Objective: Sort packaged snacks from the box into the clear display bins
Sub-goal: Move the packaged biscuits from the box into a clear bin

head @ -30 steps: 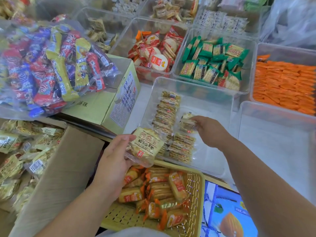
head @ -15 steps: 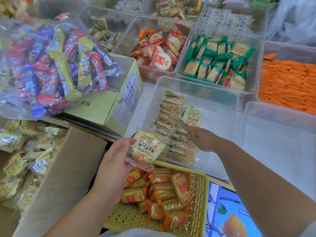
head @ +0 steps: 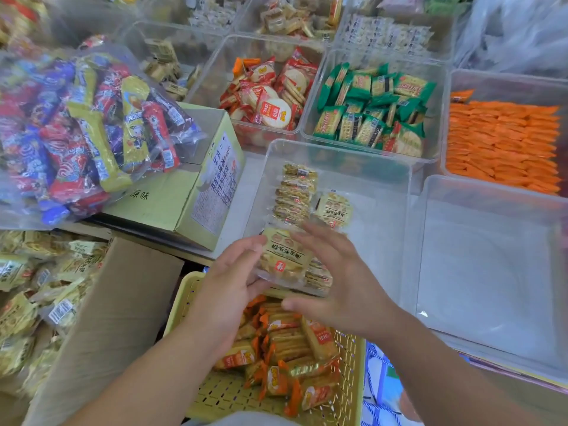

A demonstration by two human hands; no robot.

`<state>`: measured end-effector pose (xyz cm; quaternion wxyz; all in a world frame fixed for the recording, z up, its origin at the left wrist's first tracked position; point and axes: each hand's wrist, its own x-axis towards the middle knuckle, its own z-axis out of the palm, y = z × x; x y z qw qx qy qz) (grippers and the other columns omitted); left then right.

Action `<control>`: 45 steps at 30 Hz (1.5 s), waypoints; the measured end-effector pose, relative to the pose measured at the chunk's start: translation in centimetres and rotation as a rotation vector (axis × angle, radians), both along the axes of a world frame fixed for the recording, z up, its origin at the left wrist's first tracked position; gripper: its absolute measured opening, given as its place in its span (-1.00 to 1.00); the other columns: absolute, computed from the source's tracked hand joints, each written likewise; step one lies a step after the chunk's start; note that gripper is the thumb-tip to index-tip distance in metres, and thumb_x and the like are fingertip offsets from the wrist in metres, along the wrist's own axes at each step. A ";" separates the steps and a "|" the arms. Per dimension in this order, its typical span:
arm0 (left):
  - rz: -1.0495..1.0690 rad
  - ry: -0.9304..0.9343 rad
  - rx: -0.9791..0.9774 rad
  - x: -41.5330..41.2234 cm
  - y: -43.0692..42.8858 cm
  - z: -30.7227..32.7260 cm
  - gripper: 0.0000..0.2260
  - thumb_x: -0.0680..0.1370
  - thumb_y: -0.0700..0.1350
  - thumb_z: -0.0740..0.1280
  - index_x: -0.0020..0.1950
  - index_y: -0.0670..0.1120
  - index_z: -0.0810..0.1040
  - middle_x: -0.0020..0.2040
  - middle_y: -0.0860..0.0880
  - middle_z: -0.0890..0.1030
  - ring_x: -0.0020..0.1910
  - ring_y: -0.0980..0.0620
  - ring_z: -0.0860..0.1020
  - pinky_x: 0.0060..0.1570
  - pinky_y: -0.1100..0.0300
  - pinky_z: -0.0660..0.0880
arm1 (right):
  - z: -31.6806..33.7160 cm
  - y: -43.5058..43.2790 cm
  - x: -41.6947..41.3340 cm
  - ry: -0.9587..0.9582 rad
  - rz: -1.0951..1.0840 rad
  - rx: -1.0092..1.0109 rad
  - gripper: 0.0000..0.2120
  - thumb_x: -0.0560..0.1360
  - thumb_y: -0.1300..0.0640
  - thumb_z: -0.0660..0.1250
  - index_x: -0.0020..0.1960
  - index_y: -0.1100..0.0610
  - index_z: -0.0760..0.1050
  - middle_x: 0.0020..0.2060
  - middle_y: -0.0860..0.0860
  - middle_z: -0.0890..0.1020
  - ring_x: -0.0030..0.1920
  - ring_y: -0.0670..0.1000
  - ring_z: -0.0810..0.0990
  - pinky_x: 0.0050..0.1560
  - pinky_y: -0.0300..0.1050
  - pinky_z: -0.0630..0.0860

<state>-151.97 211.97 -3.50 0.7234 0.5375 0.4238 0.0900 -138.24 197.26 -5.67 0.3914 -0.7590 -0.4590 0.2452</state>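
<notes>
Head cam: our left hand [head: 227, 290] pinches the cracker pack [head: 284, 259], right hand [head: 344, 281] fingers [head: 322, 241] spread open beside it, bin [head: 338, 152] straight ahead.

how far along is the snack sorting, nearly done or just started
Early on. Done: a row of packets stands along the left side of the near clear bin, one loose packet flat beside it. In hand: the left hand holds a packet; the open right hand reaches for it. Left: the box holds many more.
</notes>
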 end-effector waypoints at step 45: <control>-0.634 0.619 0.873 4.1 5.3 -7.0 -0.05 0.57 0.34 0.28 0.67 0.01 -0.26 0.69 0.01 -0.04 0.65 -0.05 0.09 0.55 0.03 0.17 | -11.7 8.3 16.8 0.004 -0.378 -0.771 -0.24 0.46 -0.02 0.50 0.55 0.13 0.26 0.45 0.14 0.40 0.38 0.21 0.43 0.30 0.05 0.47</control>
